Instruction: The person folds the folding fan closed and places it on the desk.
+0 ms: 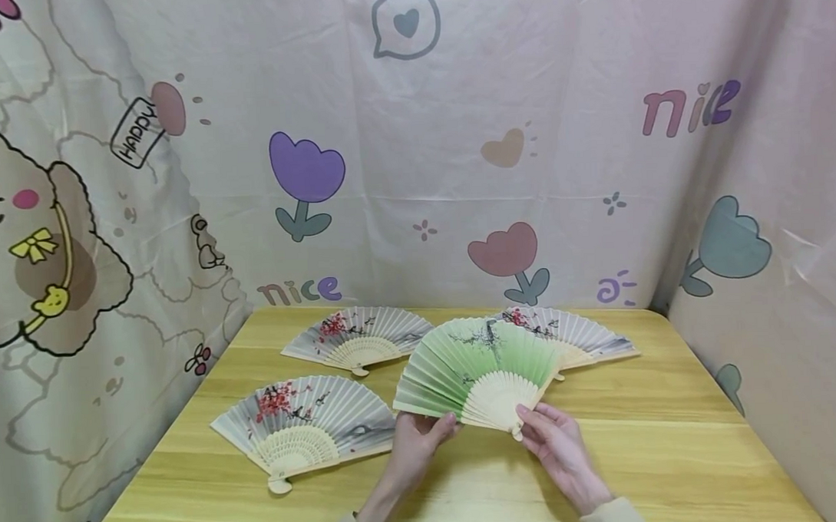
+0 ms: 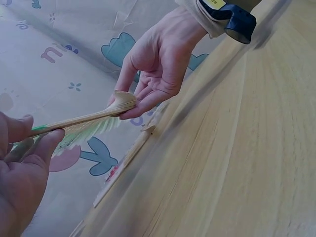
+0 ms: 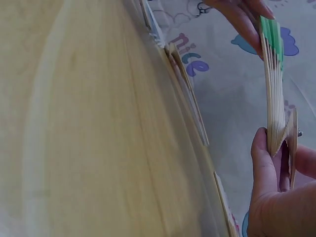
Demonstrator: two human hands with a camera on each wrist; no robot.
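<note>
A green folding fan (image 1: 484, 366) with a dark branch print and pale wooden ribs is spread wide, held up over the table. My left hand (image 1: 419, 443) pinches its left edge between thumb and fingers. Near the pivot, my right hand (image 1: 557, 450) grips the base of the ribs. From the left wrist view, the fan's outer stick (image 2: 84, 120) runs edge-on between both hands. The right wrist view shows the ribs (image 3: 274, 98) stacked close, with the right thumb against the base.
Three open grey-white fans with red blossoms lie on the wooden table (image 1: 673, 436): one at front left (image 1: 306, 426), one at back left (image 1: 358, 340), and one at back right (image 1: 586, 336), partly behind the green fan. A printed curtain (image 1: 414, 138) encloses the back and sides.
</note>
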